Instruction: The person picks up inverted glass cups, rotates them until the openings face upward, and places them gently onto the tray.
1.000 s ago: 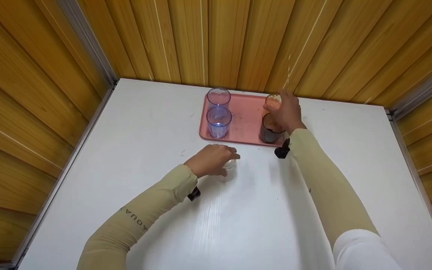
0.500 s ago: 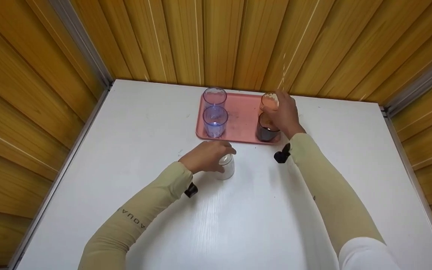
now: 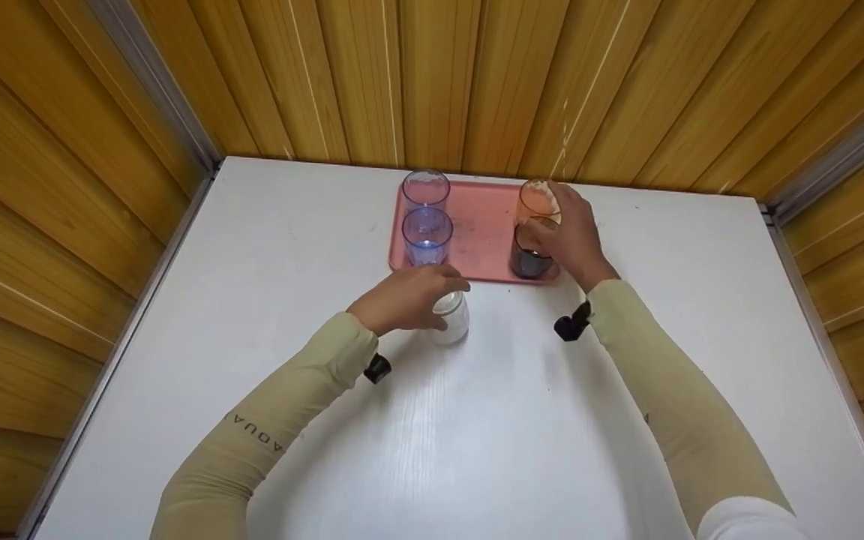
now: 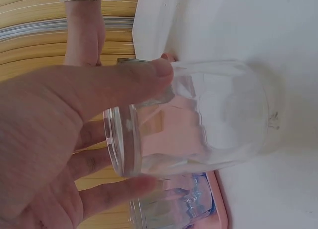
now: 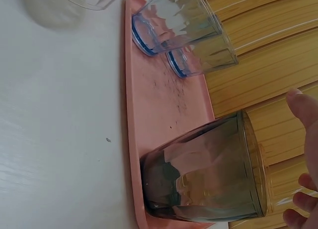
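Note:
My left hand (image 3: 406, 296) grips a clear drinking glass (image 4: 228, 114) near its rim, with the thumb along one side and the fingers on the other. In the head view this clear glass stands roughly upright in front of the pink tray (image 3: 481, 232). Over the tray's right end is my right hand (image 3: 578, 240), thumb and fingers spread, beside a dark grey-brown glass (image 5: 203, 174). The right wrist view shows a gap between that hand and the glass rim. Behind the dark glass stands an orange glass (image 3: 535, 196), partly hidden by the fingers.
Two blue-tinted glasses, a nearer one (image 3: 427, 236) and a farther one (image 3: 426, 186), stand at the tray's left end. The tray lies at the back of the white table (image 3: 432, 450), close to the wood-panelled wall (image 3: 372, 82).
The left hand has brought the clear glass slightly toward the tray, and more of its side shows. The right hand has drawn back a little from the orange glass.

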### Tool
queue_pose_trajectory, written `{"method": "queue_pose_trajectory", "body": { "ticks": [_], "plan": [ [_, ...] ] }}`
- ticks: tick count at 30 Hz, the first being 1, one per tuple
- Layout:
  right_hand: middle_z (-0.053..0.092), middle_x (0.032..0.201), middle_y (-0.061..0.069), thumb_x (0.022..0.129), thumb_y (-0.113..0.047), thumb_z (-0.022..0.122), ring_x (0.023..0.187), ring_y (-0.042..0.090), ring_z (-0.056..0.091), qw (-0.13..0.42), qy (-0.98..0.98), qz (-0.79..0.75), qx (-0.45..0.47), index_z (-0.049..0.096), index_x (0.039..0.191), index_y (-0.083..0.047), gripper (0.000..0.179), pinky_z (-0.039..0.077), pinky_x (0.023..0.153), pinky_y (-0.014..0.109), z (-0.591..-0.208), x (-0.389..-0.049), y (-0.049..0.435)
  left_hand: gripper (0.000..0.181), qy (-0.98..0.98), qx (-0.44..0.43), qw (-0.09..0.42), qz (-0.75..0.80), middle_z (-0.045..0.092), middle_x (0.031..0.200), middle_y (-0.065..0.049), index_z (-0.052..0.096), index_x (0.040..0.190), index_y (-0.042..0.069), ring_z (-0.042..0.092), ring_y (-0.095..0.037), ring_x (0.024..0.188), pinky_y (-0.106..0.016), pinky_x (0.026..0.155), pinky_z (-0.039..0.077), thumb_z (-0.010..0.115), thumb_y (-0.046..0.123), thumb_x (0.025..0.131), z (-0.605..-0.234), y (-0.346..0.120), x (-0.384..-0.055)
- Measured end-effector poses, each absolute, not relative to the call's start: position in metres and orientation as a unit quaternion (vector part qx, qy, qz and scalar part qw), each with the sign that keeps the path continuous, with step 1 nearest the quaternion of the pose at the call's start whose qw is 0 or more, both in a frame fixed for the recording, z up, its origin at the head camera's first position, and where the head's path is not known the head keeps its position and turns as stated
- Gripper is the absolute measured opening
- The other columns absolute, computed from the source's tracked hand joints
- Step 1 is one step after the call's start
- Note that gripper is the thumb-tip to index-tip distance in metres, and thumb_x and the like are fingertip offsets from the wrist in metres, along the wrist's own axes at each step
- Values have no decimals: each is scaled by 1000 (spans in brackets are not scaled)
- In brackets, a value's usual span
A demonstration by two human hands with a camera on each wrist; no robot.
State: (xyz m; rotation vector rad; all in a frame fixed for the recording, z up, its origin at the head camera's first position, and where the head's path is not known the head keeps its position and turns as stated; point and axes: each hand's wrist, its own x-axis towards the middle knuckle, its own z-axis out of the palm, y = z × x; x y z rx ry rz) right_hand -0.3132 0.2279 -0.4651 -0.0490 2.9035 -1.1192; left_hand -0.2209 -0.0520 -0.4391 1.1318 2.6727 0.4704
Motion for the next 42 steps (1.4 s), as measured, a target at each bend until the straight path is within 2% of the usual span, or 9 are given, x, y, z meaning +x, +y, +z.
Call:
{"method": "queue_pose_trajectory", "body": {
  "ticks": [5,12,19,25,27,35,42],
  "plan": [
    [20,161,3,86,-49,67,149,27,16,8,932,-362,-29,24,154,-22,85,23,120,51,-464,-303,225,62,903,395,86,143,65,124,-3,62,128,17,63,-18,111,-34,93,54,86,17,71,-435,-50,-222],
    [28,157,-1,85,-47,69,146,24,23,-15,930,-364,-45,30,149,-33,76,26,118,52,-461,-292,214,62,904,395,83,143,65,124,-1,62,130,18,63,-16,110,-32,95,53,86,21,72,-425,-49,-223],
    [24,160,-4,84,-47,71,148,25,22,-22,926,-373,-58,25,151,-39,81,25,118,55,-460,-278,202,62,908,386,86,141,62,128,-1,61,131,19,62,-17,112,-33,97,52,85,22,73,-415,-50,-223],
    [24,159,2,83,-50,70,144,26,28,-23,916,-391,-83,28,152,-28,84,48,103,46,-461,-267,200,65,913,377,78,132,58,134,-1,57,135,22,61,-18,115,-33,98,51,83,24,76,-408,-51,-224],
    [24,159,4,82,-50,71,141,27,32,-18,911,-402,-88,28,152,-25,86,51,98,44,-461,-264,201,65,915,374,76,132,57,135,0,56,136,22,60,-18,116,-33,98,51,83,24,76,-406,-51,-224],
    [31,156,2,78,-51,74,142,23,33,-21,909,-400,-112,30,151,-32,88,35,114,51,-465,-248,200,65,913,377,65,143,59,132,1,57,135,21,59,-16,117,-33,98,51,83,22,76,-402,-51,-225],
    [32,155,4,74,-50,77,142,21,33,-21,900,-408,-150,31,150,-31,91,34,115,50,-469,-236,194,64,913,372,64,155,57,135,-1,56,136,21,58,-19,119,-35,98,52,82,24,77,-399,-52,-225]
  ]
}}
